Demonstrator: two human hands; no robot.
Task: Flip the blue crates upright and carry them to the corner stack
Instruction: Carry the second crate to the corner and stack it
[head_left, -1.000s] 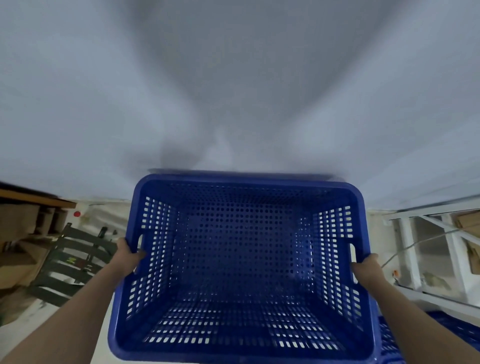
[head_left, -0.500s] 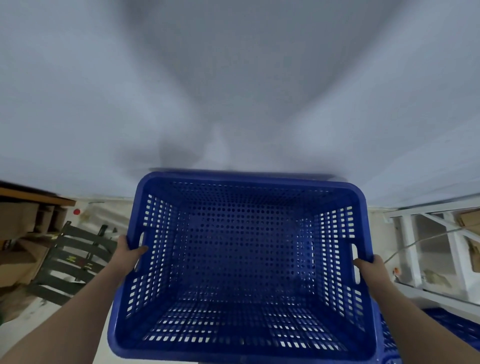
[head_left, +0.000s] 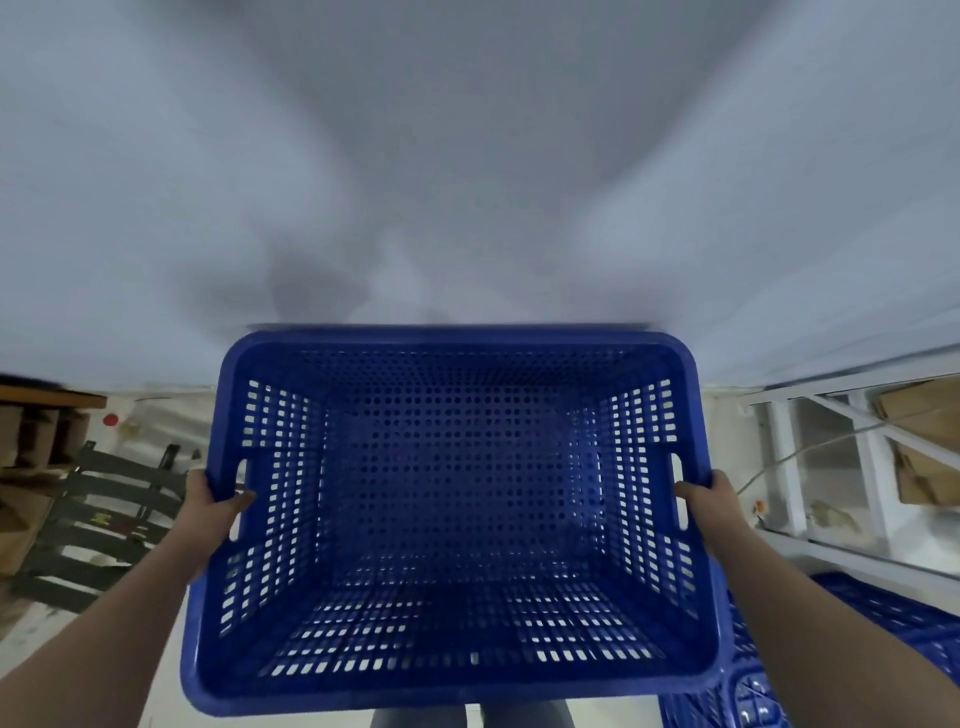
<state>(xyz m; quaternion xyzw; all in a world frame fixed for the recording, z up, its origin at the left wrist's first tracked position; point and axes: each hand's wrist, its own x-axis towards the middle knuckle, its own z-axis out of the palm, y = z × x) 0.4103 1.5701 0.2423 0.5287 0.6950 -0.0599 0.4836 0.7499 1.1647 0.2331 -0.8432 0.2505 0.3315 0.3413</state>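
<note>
A blue perforated crate (head_left: 457, 519) fills the lower middle of the head view, upright with its open top facing me and nothing inside. My left hand (head_left: 213, 506) grips its left rim at the handle slot, the thumb hooked inside. On the opposite rim, my right hand (head_left: 711, 501) holds the right handle slot. The crate is held in the air in front of a pale wall corner. More blue crates (head_left: 883, 623) lie low at the right, partly hidden by my right arm.
A dark slatted pallet (head_left: 98, 525) leans at the left beside brown wooden shelving (head_left: 31, 441). A white metal rack (head_left: 810, 467) holding cardboard boxes (head_left: 924, 447) stands at the right. The white wall (head_left: 467, 156) is straight ahead.
The crate has sunk slightly and drawn a little nearer to me. Both hands keep the same hold on its handle slots.
</note>
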